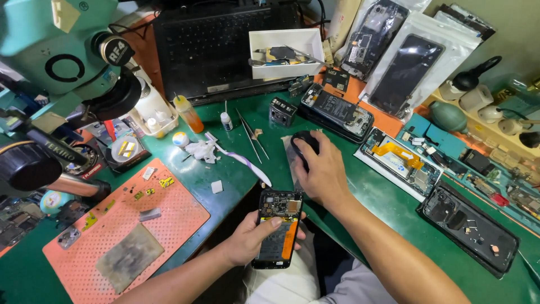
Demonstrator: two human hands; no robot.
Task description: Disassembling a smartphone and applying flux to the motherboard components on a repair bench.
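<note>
opened phone in hand, repair mid-way

the left hand [247, 239] has its grip closed around an opened phone [278, 228], back off and board and battery bare, low in the middle of the frame; the right hand [320, 171] cups a dark mouse [305, 145] on the green table [388, 208]; nothing refitted yet.

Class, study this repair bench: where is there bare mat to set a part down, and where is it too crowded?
Bare green mat lies between the right hand and the opened phone at the right edge. Another patch lies between the tweezers and the orange pad. The back, around the white tray and bagged phones, is crowded.
</note>
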